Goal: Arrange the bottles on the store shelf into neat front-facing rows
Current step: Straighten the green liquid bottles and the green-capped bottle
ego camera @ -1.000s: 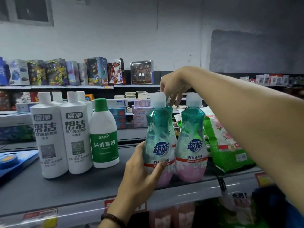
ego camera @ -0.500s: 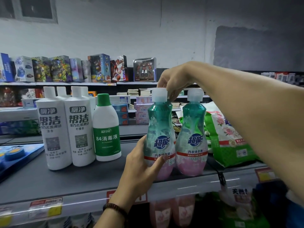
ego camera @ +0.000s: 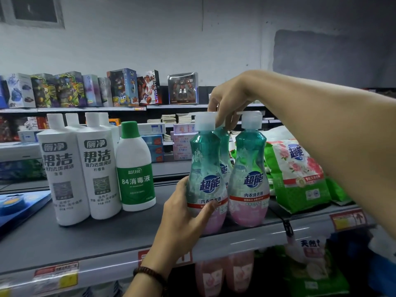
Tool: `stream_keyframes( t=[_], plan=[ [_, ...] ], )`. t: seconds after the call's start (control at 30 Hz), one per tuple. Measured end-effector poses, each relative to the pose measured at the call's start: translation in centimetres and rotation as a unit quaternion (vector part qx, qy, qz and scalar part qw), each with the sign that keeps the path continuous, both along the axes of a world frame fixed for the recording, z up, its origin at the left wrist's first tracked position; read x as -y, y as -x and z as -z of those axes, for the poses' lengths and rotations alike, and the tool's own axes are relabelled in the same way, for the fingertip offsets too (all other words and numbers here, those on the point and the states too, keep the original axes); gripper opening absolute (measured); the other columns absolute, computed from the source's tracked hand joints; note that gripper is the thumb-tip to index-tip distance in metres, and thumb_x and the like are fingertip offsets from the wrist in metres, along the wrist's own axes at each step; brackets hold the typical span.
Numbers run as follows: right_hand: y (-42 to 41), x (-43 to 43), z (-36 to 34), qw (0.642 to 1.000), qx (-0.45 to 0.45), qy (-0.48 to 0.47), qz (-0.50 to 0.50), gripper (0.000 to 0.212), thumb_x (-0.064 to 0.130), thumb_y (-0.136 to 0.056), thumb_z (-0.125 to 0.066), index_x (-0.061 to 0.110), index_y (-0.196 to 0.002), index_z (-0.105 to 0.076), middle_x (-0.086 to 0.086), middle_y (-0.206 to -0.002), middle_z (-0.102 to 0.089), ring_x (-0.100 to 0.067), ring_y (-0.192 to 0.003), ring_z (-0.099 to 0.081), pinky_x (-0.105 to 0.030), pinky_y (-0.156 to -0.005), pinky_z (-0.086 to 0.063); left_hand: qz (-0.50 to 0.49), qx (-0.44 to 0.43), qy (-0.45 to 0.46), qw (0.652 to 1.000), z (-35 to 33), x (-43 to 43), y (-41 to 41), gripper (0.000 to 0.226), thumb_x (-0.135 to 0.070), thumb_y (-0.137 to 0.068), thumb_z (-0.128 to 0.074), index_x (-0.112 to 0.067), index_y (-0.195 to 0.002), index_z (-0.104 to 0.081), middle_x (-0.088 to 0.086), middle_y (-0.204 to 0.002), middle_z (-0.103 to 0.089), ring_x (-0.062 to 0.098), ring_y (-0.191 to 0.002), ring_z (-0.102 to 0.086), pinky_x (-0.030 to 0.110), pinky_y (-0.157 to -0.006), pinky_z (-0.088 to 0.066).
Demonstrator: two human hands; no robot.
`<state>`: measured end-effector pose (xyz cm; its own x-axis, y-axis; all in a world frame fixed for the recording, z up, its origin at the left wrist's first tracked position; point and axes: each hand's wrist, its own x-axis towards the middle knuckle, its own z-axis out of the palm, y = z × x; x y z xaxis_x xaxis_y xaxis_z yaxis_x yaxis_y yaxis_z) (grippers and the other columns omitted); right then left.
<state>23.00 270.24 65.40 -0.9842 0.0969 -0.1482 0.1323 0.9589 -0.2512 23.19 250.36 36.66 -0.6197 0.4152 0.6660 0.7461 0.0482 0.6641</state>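
The row along the near edge of the shelf [ego camera: 111, 239] looks mostly in order. At the left, two tall white bottles [ego camera: 80, 168] and a green-labelled disinfectant bottle [ego camera: 135, 170] stand upright, labels facing out, with more white caps behind them. Further right, two teal-and-pink bottles stand side by side at the front: the left front bottle [ego camera: 206, 181] and the right front bottle [ego camera: 250, 176]. A third, the rear bottle [ego camera: 224, 142], sits between and behind them, so I judge this group is what remains to be squared up.

The left hand [ego camera: 184, 217] wraps the lower body of the left front bottle, thumb across its label, fingers curled round it. The right hand [ego camera: 230, 99] reaches over from above, fingertips pinched near the rear bottle's top; whether they actually grip it I cannot tell.
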Motion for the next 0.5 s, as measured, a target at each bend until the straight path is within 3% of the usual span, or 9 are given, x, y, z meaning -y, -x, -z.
stream_keyframes(
  t=[0.07, 0.2, 0.27, 0.37, 0.5],
  plan=[
    [-0.3, 0.1, 0.0, 1.0, 0.001, -0.014, 0.004, 0.052, 0.022, -0.094, -0.08, -0.007, -0.133, -0.064, -0.017, -0.111, -0.081, -0.033, -0.106, -0.079, -0.039, -0.085, -0.054, 0.004, 0.005, 0.001, 1.0, -0.1, 0.0, -0.1, 0.054, -0.045, -0.093, -0.08, -0.033, -0.14, -0.054, -0.023, -0.125, -0.074, -0.006, -0.115, -0.07, 0.025, -0.097, -0.06],
    [-1.2, 0.9, 0.0, 0.999, 0.0, -0.046, 0.017, 0.036, 0.024, -0.099, -0.075, 0.008, -0.131, -0.071, -0.009, -0.114, -0.082, -0.027, -0.106, -0.08, -0.05, -0.098, -0.061, 0.008, 0.021, 0.009, 1.0, -0.3, 0.0, -0.2, 0.051, -0.039, -0.093, -0.081, -0.033, -0.136, -0.053, -0.023, -0.122, -0.074, -0.006, -0.114, -0.07, 0.025, -0.096, -0.06],
    [-1.7, 1.7, -0.4, 0.994, -0.03, -0.098, 0.026, 0.042, 0.031, -0.102, -0.071, 0.013, -0.14, -0.066, -0.011, -0.124, -0.076, -0.028, -0.111, -0.077, -0.05, -0.101, -0.06, 0.011, 0.029, 0.008, 0.999, -0.4, 0.1, -0.1, 0.05, -0.037, -0.093, -0.082, -0.032, -0.135, -0.054, -0.024, -0.122, -0.075, -0.007, -0.113, -0.07, 0.026, -0.096, -0.06],
    [-3.2, 3.6, -0.9, 0.972, -0.17, -0.161, 0.008, 0.048, 0.043, -0.103, -0.067, 0.016, -0.142, -0.064, -0.005, -0.13, -0.07, -0.026, -0.113, -0.069, -0.042, -0.096, -0.058, 0.024, 0.046, 0.007, 0.999, -0.7, 0.1, -0.1, 0.057, -0.038, -0.092, -0.083, -0.031, -0.14, -0.052, -0.02, -0.126, -0.074, -0.005, -0.116, -0.069, 0.029, -0.099, -0.06],
    [-6.7, 7.3, -0.1, 0.918, -0.379, -0.108, -0.052, 0.026, 0.043, -0.103, -0.067, 0.021, -0.115, -0.074, 0.01, -0.1, -0.067, -0.013, -0.092, -0.066, -0.029, -0.078, -0.047, 0.026, 0.059, 0.015, 0.998, -1.7, 0.8, -0.2, 0.064, -0.039, -0.093, -0.083, -0.036, -0.145, -0.046, -0.019, -0.13, -0.067, -0.005, -0.12, -0.065, 0.025, -0.099, -0.059]
  ],
)
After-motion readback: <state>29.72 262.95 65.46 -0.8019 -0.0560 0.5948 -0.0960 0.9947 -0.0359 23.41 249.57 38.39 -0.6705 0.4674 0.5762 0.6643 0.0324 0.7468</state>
